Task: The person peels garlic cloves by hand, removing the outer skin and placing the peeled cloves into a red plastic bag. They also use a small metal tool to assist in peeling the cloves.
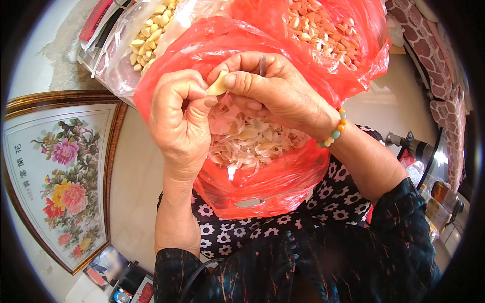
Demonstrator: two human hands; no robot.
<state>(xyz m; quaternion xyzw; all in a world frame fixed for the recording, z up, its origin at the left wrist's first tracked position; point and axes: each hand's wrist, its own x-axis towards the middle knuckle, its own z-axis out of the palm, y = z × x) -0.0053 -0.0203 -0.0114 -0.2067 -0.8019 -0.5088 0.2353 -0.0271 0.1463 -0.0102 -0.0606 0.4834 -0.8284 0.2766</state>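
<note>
A pale garlic clove (217,85) is pinched between my two hands. My left hand (182,108) grips its lower left end between thumb and curled fingers. My right hand (267,81) holds its other side with thumb and forefinger. A small grey metal piece (262,66), perhaps a blade, sticks up between the fingers of my right hand; the remainder of it is hidden. Below both hands, a red plastic bag (261,197) lies open on my lap, with a heap of papery garlic skins (257,140) in it.
Peeled garlic cloves (151,36) fill a clear plastic bag (117,57) at the upper left. Unpeeled cloves (326,36) lie in another red bag (373,57) at the upper right. A framed flower picture (72,181) stands at the left. Patterned upholstery (432,60) runs along the right.
</note>
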